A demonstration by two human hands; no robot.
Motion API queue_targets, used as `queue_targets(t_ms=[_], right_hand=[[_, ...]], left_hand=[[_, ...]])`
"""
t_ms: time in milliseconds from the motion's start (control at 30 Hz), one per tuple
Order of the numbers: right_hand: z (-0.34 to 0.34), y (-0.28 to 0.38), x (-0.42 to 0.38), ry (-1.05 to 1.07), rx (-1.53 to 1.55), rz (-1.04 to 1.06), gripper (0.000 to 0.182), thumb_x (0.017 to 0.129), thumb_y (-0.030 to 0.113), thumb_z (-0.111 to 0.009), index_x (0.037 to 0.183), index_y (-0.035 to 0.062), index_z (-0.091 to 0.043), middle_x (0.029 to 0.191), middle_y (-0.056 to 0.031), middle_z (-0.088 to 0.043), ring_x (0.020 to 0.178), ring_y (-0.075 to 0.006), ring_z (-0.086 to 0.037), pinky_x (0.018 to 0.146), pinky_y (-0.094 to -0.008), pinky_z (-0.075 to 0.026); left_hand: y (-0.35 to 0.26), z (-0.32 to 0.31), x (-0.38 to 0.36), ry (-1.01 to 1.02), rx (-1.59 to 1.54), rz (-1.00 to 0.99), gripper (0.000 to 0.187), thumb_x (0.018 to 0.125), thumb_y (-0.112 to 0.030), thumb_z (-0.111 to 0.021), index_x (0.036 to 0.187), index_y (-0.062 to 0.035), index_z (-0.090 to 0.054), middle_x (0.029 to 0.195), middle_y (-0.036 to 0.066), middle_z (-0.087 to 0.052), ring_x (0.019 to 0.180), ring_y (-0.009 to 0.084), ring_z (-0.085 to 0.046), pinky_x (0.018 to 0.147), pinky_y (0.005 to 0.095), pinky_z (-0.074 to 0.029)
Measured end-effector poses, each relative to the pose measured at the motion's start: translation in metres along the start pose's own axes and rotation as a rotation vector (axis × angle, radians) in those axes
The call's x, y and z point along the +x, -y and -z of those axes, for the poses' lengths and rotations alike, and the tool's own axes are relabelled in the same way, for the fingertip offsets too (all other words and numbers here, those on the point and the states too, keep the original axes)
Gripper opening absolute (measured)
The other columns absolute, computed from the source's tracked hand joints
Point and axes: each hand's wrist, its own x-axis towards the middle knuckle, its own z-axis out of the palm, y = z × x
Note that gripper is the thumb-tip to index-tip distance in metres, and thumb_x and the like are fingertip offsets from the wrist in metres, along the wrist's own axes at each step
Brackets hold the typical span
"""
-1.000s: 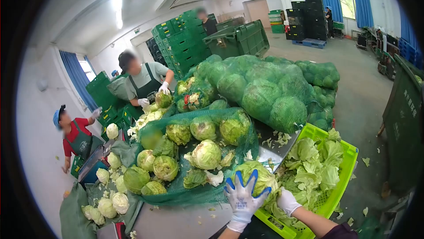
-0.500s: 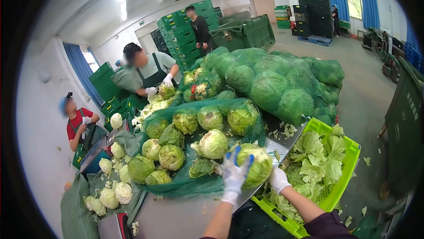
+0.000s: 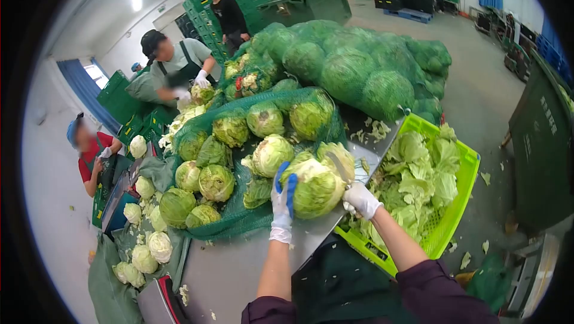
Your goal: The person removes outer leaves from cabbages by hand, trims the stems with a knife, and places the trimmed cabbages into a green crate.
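The left hand point(image 3: 283, 203), in a pale knit glove with blue-coated fingers, presses its fingers around the left side of a round, ribbed green-and-cream cabbage point(image 3: 314, 189). The right hand point(image 3: 361, 199), in a thin white glove, has its fingers curled closed at the cabbage's right side. A blurred grey blade-like shape point(image 3: 341, 167) rises from them; I cannot make out a handle. The cabbage is above the near edge of a smooth grey metal table point(image 3: 239, 269).

Just beyond, on the left, more round cabbages with crinkled, browned leaves lie on an open green mesh net point(image 3: 241, 218). Near right, a bright lime-green plastic crate point(image 3: 468, 174) holds loose, floppy, torn leaves point(image 3: 412, 174). Far side, bulging green mesh sacks point(image 3: 359, 64) show the cabbages' rounded forms. At the left, peeled, paler heads point(image 3: 143, 258) lie on crumpled dull-green fabric point(image 3: 106, 282). Farther left, a person in a dark apron point(image 3: 180, 67) handles another cabbage with white gloves.
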Motion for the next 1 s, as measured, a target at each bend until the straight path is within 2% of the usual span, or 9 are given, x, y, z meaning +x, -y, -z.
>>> queue_targets(t_ms=[167, 333, 400, 433, 567, 833, 900, 967, 1000], right_hand=[[-0.007, -0.025, 0.004, -0.184, -0.245, 0.268, 0.022, 0.086, 0.007, -0.047, 0.100, -0.0011, -0.062, 0.061, -0.0143, -0.061, 0.046, -0.0190, -0.057, 0.043, -0.0349, -0.044], [-0.002, 0.001, -0.031, -0.462, -0.596, 0.416, 0.038, 0.079, 0.008, -0.054, 0.116, -0.0009, -0.057, 0.084, -0.0297, -0.062, 0.085, -0.0442, -0.062, 0.075, -0.0472, -0.049], [-0.002, -0.001, -0.035, -0.502, -0.638, 0.384, 0.040, 0.079, 0.007, -0.054, 0.118, 0.0003, -0.056, 0.085, -0.0295, -0.062, 0.084, -0.0438, -0.062, 0.075, -0.0477, -0.049], [0.000, -0.001, -0.032, -0.545, -0.673, 0.362, 0.041, 0.079, 0.007, -0.053, 0.119, 0.0015, -0.055, 0.085, -0.0292, -0.063, 0.083, -0.0435, -0.062, 0.075, -0.0481, -0.050], [0.028, -0.028, 0.004, -0.606, -0.621, 0.326, 0.038, 0.080, 0.006, -0.051, 0.117, 0.0042, -0.057, 0.085, -0.0287, -0.063, 0.083, -0.0441, -0.062, 0.076, -0.0497, -0.049], [0.149, -0.088, 0.068, -0.700, -0.848, 0.302, 0.029, 0.080, 0.013, -0.054, 0.099, -0.0086, -0.058, 0.082, -0.0261, -0.065, 0.071, -0.0392, -0.065, 0.069, -0.0429, -0.053], [0.149, -0.065, 0.018, -0.581, -0.666, 0.226, 0.027, 0.083, 0.016, -0.053, 0.099, -0.0063, -0.059, 0.080, -0.0255, -0.065, 0.070, -0.0392, -0.065, 0.069, -0.0432, -0.052], [0.134, -0.043, -0.017, -0.520, -0.619, 0.128, 0.037, 0.087, 0.026, -0.058, 0.109, -0.0032, -0.058, 0.080, -0.0259, -0.065, 0.076, -0.0384, -0.065, 0.070, -0.0441, -0.051], [0.125, -0.046, -0.021, -0.678, -0.680, 0.237, 0.044, 0.089, 0.032, -0.056, 0.118, -0.0014, -0.053, 0.080, -0.0255, -0.065, 0.075, -0.0392, -0.065, 0.069, -0.0443, -0.051]], left_hand=[[-0.002, 0.014, -0.026, 0.067, -0.073, -0.131, 0.056, 0.087, -0.029, -0.065, 0.132, -0.0014, -0.048, 0.131, 0.009, -0.049, 0.120, 0.0189, -0.045, 0.104, 0.0310, -0.034], [-0.064, -0.020, 0.010, 0.310, 0.216, 0.054, 0.063, 0.084, -0.040, -0.065, 0.138, -0.0127, -0.044, 0.133, 0.017, -0.048, 0.122, 0.0290, -0.047, 0.103, 0.0364, -0.036], [-0.032, -0.034, 0.034, 0.378, 0.705, -0.066, 0.069, 0.080, -0.052, -0.064, 0.138, -0.0220, -0.044, 0.132, 0.026, -0.047, 0.122, 0.0404, -0.046, 0.103, 0.0437, -0.036], [-0.029, -0.049, 0.037, 0.367, 0.564, -0.079, 0.068, 0.079, -0.054, -0.063, 0.138, -0.0242, -0.045, 0.129, 0.027, -0.048, 0.120, 0.0428, -0.046, 0.103, 0.0451, -0.036], [-0.040, -0.081, 0.007, 0.227, 1.095, -0.129, 0.058, 0.077, -0.042, -0.071, 0.131, -0.0300, -0.053, 0.128, 0.027, -0.047, 0.119, 0.0432, -0.046, 0.100, 0.0443, -0.040], [-0.037, -0.041, -0.035, 0.375, 0.765, -0.435, 0.065, 0.074, -0.026, -0.074, 0.133, -0.0146, -0.050, 0.137, 0.014, -0.046, 0.129, 0.0359, -0.037, 0.107, 0.0457, -0.031], [-0.024, -0.032, -0.033, 0.339, 0.493, -0.352, 0.071, 0.073, -0.017, -0.076, 0.136, -0.0080, -0.045, 0.142, 0.010, -0.041, 0.130, 0.0318, -0.036, 0.106, 0.0425, -0.033], [-0.034, -0.037, -0.040, 0.264, -0.123, 0.043, 0.077, 0.071, -0.012, -0.076, 0.138, -0.0044, -0.040, 0.146, 0.007, -0.035, 0.131, 0.0288, -0.035, 0.105, 0.0394, -0.036], [-0.031, -0.036, -0.036, 0.232, 0.025, -0.036, 0.081, 0.071, -0.014, -0.078, 0.140, -0.0062, -0.037, 0.145, 0.011, -0.034, 0.130, 0.0289, -0.037, 0.103, 0.0385, -0.039]])
